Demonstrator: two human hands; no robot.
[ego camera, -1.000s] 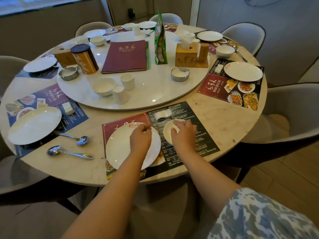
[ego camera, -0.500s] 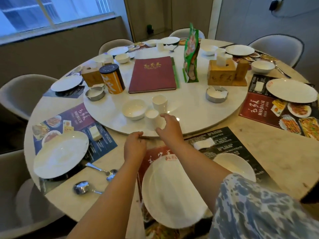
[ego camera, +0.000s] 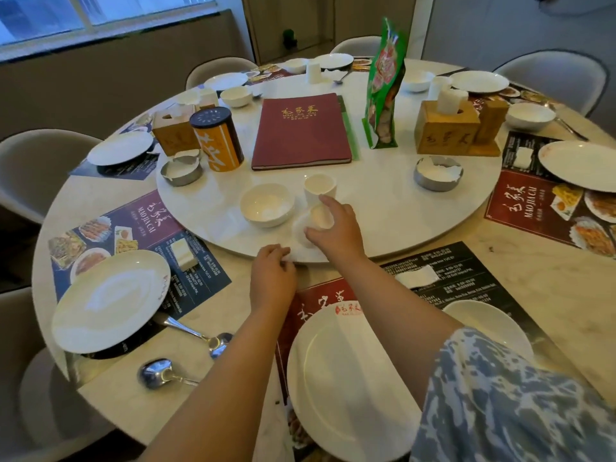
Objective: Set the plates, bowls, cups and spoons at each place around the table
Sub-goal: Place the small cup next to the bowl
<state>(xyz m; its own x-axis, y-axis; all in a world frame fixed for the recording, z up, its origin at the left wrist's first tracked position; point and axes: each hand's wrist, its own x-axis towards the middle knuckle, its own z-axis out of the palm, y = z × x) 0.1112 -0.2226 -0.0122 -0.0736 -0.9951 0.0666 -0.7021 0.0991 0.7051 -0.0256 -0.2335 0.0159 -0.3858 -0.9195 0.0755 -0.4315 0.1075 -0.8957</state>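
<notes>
Right hand (ego camera: pixel 333 233) closed in a grip around one of two white cups (ego camera: pixel 319 215) on the turntable (ego camera: pixel 383 208), beside one bowl (ego camera: pixel 267 204). Left hand (ego camera: pixel 271 278) curled at the turntable's edge, holding nothing visible. Two spoons (ego camera: pixel 163 373) on the bench (ego camera: pixel 533 278) near the left plate (ego camera: pixel 110 300).

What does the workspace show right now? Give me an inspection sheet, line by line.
Surface: round marble table with white turntable and printed placemats.
Job's things: near plate and bowl placed; two spoons lie left; spare bowl and cup on the turntable.
Clutter: red menu, orange canister, green packet.
Grips: right hand closed on a tilted cup; left hand at the turntable edge.
Cables: nothing seen.
Surroundings: grey chairs, window.
</notes>
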